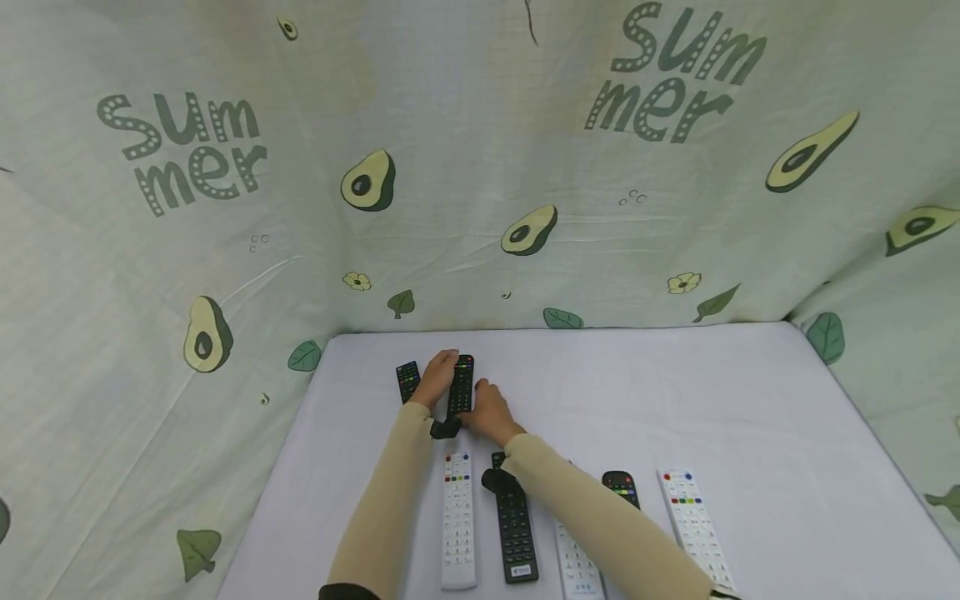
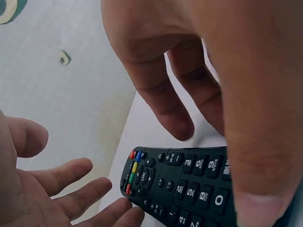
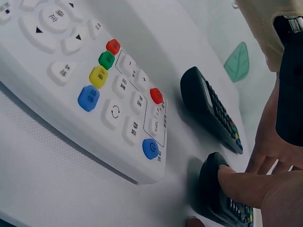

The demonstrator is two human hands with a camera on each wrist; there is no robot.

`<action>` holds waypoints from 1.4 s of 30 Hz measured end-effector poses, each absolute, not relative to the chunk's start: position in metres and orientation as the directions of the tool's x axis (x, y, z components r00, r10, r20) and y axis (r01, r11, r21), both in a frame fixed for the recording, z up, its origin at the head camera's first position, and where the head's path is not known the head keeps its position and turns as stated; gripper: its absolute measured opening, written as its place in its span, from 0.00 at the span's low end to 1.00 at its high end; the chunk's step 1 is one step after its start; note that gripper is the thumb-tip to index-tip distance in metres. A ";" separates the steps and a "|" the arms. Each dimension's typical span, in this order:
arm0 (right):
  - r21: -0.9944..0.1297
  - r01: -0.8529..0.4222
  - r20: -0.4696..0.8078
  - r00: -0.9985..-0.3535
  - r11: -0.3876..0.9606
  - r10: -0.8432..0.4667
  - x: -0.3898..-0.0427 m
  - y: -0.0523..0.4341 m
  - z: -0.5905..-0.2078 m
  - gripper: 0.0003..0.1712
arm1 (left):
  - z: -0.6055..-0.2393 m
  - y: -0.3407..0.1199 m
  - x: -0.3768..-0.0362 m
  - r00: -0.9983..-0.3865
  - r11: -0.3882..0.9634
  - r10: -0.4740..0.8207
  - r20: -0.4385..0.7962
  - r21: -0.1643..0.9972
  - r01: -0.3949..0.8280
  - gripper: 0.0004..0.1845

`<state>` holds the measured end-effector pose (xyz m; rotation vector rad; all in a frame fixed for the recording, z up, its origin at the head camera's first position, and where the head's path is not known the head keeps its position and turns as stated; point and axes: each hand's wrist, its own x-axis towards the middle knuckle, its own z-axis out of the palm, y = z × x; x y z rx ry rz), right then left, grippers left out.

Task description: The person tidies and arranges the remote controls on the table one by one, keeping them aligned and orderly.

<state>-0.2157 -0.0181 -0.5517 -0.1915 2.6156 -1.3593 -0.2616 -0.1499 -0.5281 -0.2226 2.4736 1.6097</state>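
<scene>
A black remote control [image 1: 461, 387] lies on the white table between both hands, its coloured buttons at the far end. My left hand [image 2: 52, 194] is on its left, fingers spread and fairly straight, tips right at the far corner. From the other side reaches my right hand [image 1: 491, 414]. The right thumb [image 3: 241, 187] touches the remote's near end in the right wrist view. In the left wrist view the other right fingers hang beside its right edge, not wrapped round it. A second black remote [image 1: 407, 379] lies to the left, partly hidden by the left hand.
Nearer me lie a white remote [image 1: 458, 521], a black remote [image 1: 517, 533], another white remote [image 1: 577, 571], a black remote [image 1: 620, 486] under the right sleeve's edge, and a white remote [image 1: 696, 525]. A patterned cloth [image 1: 450, 167] hangs behind the table.
</scene>
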 end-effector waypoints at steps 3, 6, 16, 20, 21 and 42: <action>-0.814 -0.041 -0.097 -0.974 0.580 -0.206 -0.215 -0.018 -0.551 0.36 | -0.528 -0.150 -0.262 -0.974 0.417 -0.024 -0.227 0.883 -0.216 0.29; -0.810 -0.060 -0.083 -0.973 0.583 -0.216 -0.215 -0.017 -0.551 0.32 | -0.528 -0.151 -0.263 -0.975 0.423 -0.023 -0.222 0.881 -0.211 0.29; -0.826 -0.073 -0.076 -0.968 0.559 -0.239 -0.212 -0.017 -0.550 0.23 | -0.526 -0.156 -0.265 -0.974 0.434 -0.042 -0.224 0.874 -0.220 0.29; -0.826 -0.070 -0.081 -0.967 0.560 -0.240 -0.211 -0.018 -0.551 0.21 | -0.527 -0.156 -0.265 -0.975 0.431 -0.057 -0.214 0.876 -0.217 0.29; -0.825 -0.069 -0.080 -0.968 0.561 -0.238 -0.211 -0.018 -0.551 0.21 | -0.527 -0.156 -0.265 -0.976 0.431 -0.061 -0.209 0.876 -0.215 0.29; -0.845 -0.014 -0.135 -0.961 0.535 -0.240 -0.202 0.012 -0.545 0.22 | -0.523 -0.153 -0.254 -0.974 0.374 -0.095 -0.205 0.900 -0.226 0.27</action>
